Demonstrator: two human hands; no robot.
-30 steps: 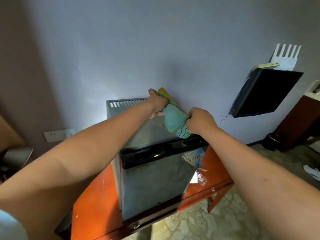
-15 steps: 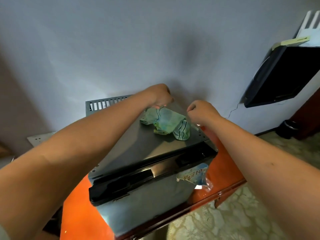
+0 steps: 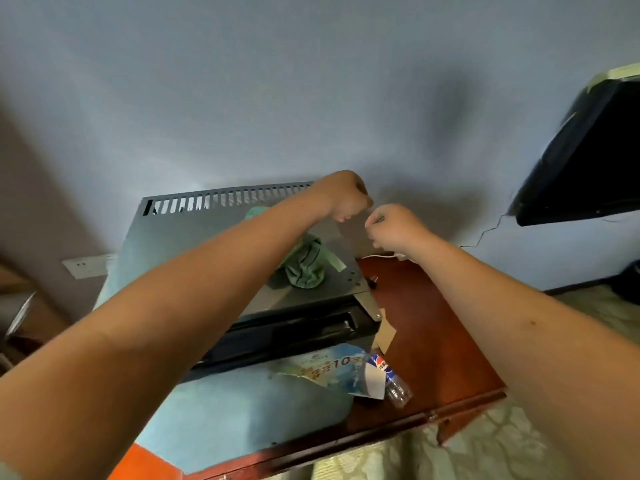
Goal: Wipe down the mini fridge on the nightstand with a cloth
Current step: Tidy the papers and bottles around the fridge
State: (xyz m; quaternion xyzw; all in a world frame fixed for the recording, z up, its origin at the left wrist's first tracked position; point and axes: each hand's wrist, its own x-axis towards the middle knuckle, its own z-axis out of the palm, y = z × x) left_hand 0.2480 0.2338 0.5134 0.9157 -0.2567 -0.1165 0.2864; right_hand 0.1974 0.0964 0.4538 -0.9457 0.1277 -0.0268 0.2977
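Observation:
The grey mini fridge (image 3: 194,237) stands on the orange-red nightstand (image 3: 433,341), with vent slots along its back edge and a black strip across the top of its door. A crumpled green cloth (image 3: 304,268) lies on the fridge top near the right side, partly hidden under my left forearm. My left hand (image 3: 343,199) hovers as a fist above the back right corner of the fridge, holding nothing that shows. My right hand (image 3: 391,226) is curled close beside it, just past the fridge's right edge, also with nothing visible in it.
A plastic bottle (image 3: 391,379) lies on the nightstand beside a torn blue label (image 3: 322,368) on the fridge door. A black screen (image 3: 581,161) hangs on the wall at right. A wall socket (image 3: 86,266) sits at left. Patterned floor lies below.
The cloth was let go and now lies on the fridge top. Both hands rose and came close together above the back right corner. The view moved nearer and looks more steeply down.

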